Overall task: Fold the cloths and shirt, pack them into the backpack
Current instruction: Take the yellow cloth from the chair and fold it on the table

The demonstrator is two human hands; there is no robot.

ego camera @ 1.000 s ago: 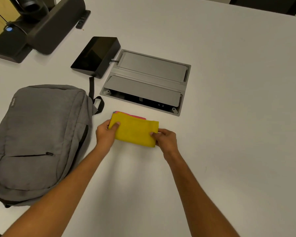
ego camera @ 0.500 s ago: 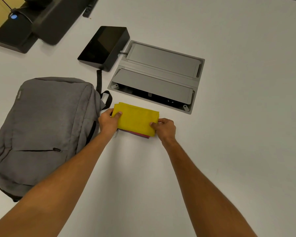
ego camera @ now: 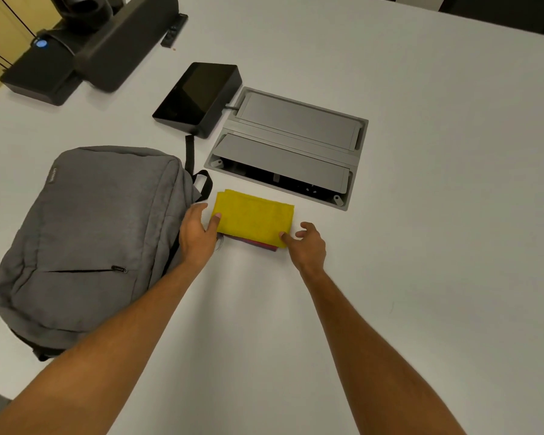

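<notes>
My left hand (ego camera: 198, 235): thumb pinching the folded yellow terry cloth (ego camera: 254, 217).
My right hand (ego camera: 307, 244): fingers loose, thumb touching its lower-right corner.
Left of frame: grey fabric backpack (ego camera: 88, 233), just beside.
Above: grey metal cable hatch (ego camera: 291, 146), near.
Lower frame: bare white table (ego camera: 264, 324).

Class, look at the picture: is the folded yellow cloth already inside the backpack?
No, the yellow cloth lies on the white table beside the backpack, between the two hands.
</notes>
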